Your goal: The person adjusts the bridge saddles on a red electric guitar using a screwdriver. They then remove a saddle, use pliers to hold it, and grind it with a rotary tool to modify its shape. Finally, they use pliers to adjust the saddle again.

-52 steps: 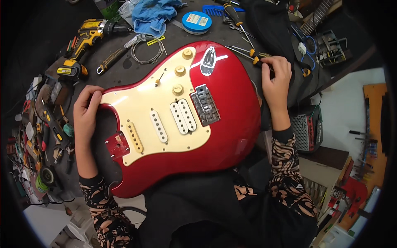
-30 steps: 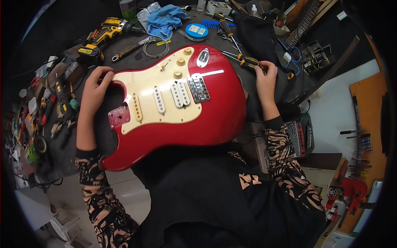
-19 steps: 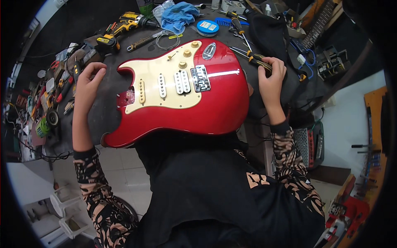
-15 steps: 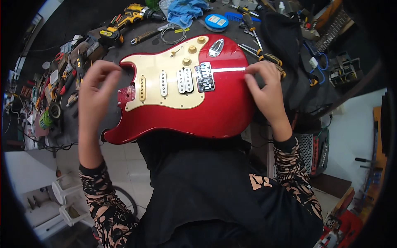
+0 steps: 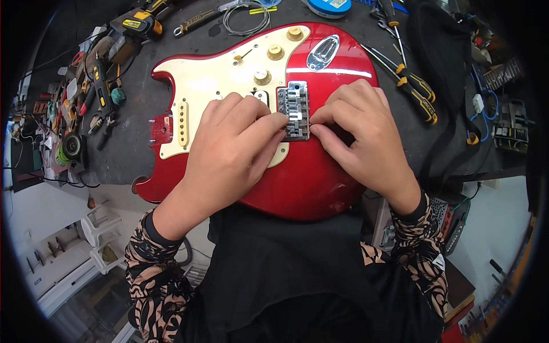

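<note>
A red electric guitar body [image 5: 310, 184] with a cream pickguard [image 5: 207, 76], knobs, pickups and an oval jack plate [image 5: 324, 50] lies along the bench's front edge. My left hand [image 5: 231, 143] covers much of the lower pickguard, its curled fingertips at the left side of the metal bridge [image 5: 296, 94]. My right hand [image 5: 361, 137] is on the bridge's right side, thumb and forefinger closed at its edge. Whether either hand pinches a small part there is too small to make out. Both hands hide part of the pickups and bridge.
Yellow-black screwdrivers [image 5: 416, 91] and a black cloth strap [image 5: 440, 51] lie right of the guitar. Cluttered tools [image 5: 100, 86], a drill [image 5: 142, 23], a wire coil [image 5: 247, 22], a wrench [image 5: 194, 23] and a blue tin [image 5: 327, 7] surround it on the dark bench [image 5: 114, 160].
My left hand left the upper horn and my right hand released a yellow-black tool. Both have moved inward to the bridge, and the view has tilted down onto the guitar.
</note>
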Motion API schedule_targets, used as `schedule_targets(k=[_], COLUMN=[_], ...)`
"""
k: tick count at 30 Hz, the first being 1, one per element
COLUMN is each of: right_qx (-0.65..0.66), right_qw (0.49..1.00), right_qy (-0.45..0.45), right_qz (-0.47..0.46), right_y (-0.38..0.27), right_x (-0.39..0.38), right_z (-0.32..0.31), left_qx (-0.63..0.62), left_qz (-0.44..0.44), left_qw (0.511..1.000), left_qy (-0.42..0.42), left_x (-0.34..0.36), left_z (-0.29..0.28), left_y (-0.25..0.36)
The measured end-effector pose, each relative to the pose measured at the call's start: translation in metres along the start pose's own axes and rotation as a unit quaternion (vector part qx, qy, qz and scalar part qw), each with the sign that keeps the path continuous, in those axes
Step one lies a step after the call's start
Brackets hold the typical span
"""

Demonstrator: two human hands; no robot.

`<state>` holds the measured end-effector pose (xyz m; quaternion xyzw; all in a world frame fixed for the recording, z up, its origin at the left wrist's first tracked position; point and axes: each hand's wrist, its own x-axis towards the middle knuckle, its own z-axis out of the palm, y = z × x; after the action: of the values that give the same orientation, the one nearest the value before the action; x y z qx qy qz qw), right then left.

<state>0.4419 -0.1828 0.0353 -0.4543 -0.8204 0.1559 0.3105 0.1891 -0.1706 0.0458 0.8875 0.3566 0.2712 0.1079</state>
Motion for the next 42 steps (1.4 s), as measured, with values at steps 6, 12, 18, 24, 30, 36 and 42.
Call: schedule_targets(k=[6,12,18,24,30,36,42], right_qx=[0.015,0.032,0.042,-0.041,-0.049,0.002,0.004], right_qw=[1.0,0.999,0.999,0.997,0.996,0.999,1.0], right_qy=[-0.005,-0.002,-0.007,-0.034,-0.008,-0.006,-0.015], right_qz=[-0.006,-0.001,-0.017,-0.055,-0.08,-0.044,-0.005], right_y=[0.005,0.008,0.002,-0.009,-0.011,-0.005,-0.002], right_x=[0.005,0.005,0.01,0.019,0.019,0.014,0.005], right_z=[0.001,0.002,-0.003,0.003,0.008,0.001,-0.005], left_qx=[-0.019,-0.047,-0.065,-0.067,-0.079,-0.035,-0.002], left_qz=[-0.023,-0.033,-0.043,-0.04,-0.067,-0.005,0.027], left_qw=[1.0,0.998,0.997,0.997,0.994,0.999,0.999], left_qy=[-0.007,-0.015,-0.001,0.008,0.021,-0.002,-0.028], left_x=[0.002,0.005,0.001,-0.002,-0.003,-0.006,-0.001], left_z=[0.001,0.0,0.0,0.002,0.002,-0.001,-0.004], left_y=[-0.003,-0.005,-0.008,-0.005,-0.001,-0.006,-0.007])
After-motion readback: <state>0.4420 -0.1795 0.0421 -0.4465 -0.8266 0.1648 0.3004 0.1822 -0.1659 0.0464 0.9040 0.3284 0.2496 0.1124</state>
